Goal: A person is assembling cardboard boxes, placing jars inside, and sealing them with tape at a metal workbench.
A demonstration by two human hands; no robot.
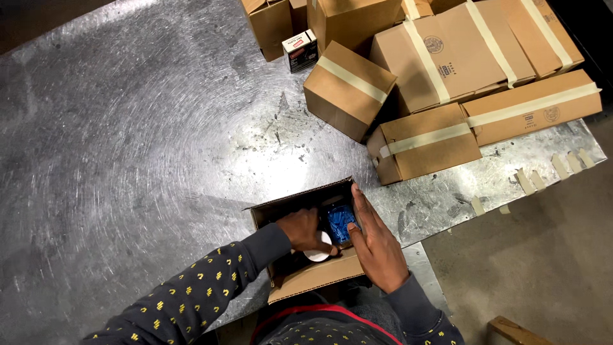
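An open brown cardboard box [300, 280] sits at the near edge of a scratched metal table [140, 140]. Inside it lie a white round object [317, 253] and a blue packet [341, 222]. My left hand [305, 231] reaches down into the box and its fingers press on the white object. My right hand [378, 246] lies flat against the box's right wall, fingers straight and together, thumb near the blue packet. It holds nothing.
Several taped brown cartons [348, 89] are stacked at the table's far right. A small white, red and black box [300, 50] stands among them. Strips of tape [562, 166] hang on the right table edge. A wooden piece [517, 332] sits on the floor.
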